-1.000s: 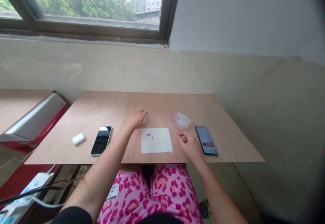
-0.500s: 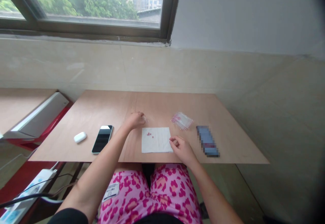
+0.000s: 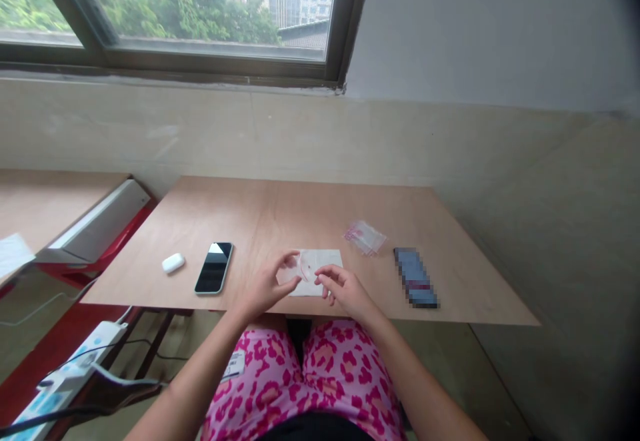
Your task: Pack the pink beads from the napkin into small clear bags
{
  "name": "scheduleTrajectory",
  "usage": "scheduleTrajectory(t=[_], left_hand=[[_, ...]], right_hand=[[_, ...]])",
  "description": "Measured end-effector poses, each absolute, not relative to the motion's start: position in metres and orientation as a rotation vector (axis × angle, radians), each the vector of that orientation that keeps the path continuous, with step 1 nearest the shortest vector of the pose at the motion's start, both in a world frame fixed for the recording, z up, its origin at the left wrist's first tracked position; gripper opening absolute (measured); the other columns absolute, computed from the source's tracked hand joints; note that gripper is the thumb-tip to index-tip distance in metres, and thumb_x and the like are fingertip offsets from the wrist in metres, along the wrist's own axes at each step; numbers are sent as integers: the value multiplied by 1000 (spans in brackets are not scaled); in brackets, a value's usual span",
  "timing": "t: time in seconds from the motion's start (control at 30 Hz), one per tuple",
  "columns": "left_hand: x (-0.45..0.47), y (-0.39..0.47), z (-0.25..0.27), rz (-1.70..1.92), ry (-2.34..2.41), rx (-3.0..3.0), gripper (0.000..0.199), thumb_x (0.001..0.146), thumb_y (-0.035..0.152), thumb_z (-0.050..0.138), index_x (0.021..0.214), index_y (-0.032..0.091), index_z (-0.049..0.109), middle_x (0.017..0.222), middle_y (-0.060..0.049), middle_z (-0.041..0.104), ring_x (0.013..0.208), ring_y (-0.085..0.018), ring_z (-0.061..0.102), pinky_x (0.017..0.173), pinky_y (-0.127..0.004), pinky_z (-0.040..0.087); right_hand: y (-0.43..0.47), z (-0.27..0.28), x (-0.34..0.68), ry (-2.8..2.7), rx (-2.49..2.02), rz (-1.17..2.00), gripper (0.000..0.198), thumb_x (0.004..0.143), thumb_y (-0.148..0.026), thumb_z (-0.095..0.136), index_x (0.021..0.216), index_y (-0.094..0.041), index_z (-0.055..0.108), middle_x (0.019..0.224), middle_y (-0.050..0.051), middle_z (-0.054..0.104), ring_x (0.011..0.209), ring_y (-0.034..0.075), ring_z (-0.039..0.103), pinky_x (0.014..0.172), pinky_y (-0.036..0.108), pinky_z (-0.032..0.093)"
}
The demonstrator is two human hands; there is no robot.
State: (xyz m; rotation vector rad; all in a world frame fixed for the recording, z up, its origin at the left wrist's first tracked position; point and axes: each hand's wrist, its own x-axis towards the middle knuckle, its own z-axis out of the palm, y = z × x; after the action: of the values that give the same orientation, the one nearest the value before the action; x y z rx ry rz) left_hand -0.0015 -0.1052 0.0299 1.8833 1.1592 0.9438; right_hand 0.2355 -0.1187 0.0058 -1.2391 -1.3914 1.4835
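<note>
My left hand (image 3: 273, 284), thumb and fingers curved, holds a small clear plastic bag (image 3: 304, 269) with a pink line over the white paper sheet (image 3: 323, 257). Near the bag's right side is my right hand (image 3: 345, 289), its fingers bent and apart, with nothing visible in them. The sheet lies flat close to the table's front edge. A tiny reddish piece (image 3: 309, 267) shows near the bag; whether it is inside or behind the clear plastic I cannot tell. My left hand and the bag cover part of the sheet.
More clear bags with pink edges (image 3: 365, 237) lie in a pile behind the sheet to the right. A blurred-out phone (image 3: 416, 277) rests at the right. On the left are a dark-screened phone (image 3: 214, 269) and a white earbud case (image 3: 173, 263). A power strip (image 3: 75, 367) sits lower left.
My left hand has come from beyond the sheet's far left corner to above the sheet, bringing the plastic bag. My right hand has moved slightly left, and its fingers have loosened.
</note>
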Motion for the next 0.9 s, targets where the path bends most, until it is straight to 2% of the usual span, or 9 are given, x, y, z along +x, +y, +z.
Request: scheduleTrajectory(t=[0.1, 0.23, 0.43, 0.67, 0.83, 0.9], left_hand=[[5, -134, 24, 950, 1100, 1900, 50, 90, 26, 67, 139, 27, 54, 118, -8, 65, 108, -24, 62, 99, -40, 48], [9, -148, 18, 889, 1046, 1964, 51, 90, 22, 66, 139, 28, 53, 125, -9, 61, 115, -26, 59, 102, -41, 47], [9, -145, 2, 815, 1096, 2083, 83, 76, 39, 85, 147, 29, 43, 128, -12, 58, 119, -33, 56, 100, -47, 48], [11, -140, -5, 760, 1173, 2217, 58, 82, 37, 80, 133, 26, 55, 122, -10, 62, 112, -32, 58, 94, -46, 48], [12, -140, 3, 685, 1092, 2299, 62, 86, 34, 75, 143, 28, 50, 121, -10, 62, 110, -31, 58, 95, -46, 47], [13, -142, 4, 655, 1052, 2319, 64, 89, 34, 71, 148, 29, 46, 118, -10, 62, 107, -30, 58, 93, -45, 48]], right_hand=[[-116, 14, 222, -1417, -1136, 1636, 33, 85, -43, 69, 108, -19, 63, 81, 1, 65, 63, 13, 59, 48, 22, 48], [-120, 16, 215, -1458, -1126, 1764, 22, 83, -33, 70, 98, -19, 60, 59, -6, 57, 54, 13, 55, 51, 22, 47], [-124, -1, 213, -1421, -1239, 1820, 19, 80, -30, 67, 91, -20, 55, 51, -8, 56, 41, 10, 47, 42, 19, 37], [-121, -12, 214, -1415, -1219, 1828, 19, 80, -27, 67, 93, -20, 56, 60, -6, 61, 45, 10, 51, 43, 19, 40], [-122, -14, 217, -1461, -1250, 1866, 29, 74, -15, 58, 102, -19, 60, 65, -5, 65, 43, 10, 53, 42, 20, 41], [-123, -15, 215, -1463, -1275, 1860, 28, 70, -12, 55, 97, -20, 60, 60, -6, 62, 41, 10, 52, 41, 19, 39]])
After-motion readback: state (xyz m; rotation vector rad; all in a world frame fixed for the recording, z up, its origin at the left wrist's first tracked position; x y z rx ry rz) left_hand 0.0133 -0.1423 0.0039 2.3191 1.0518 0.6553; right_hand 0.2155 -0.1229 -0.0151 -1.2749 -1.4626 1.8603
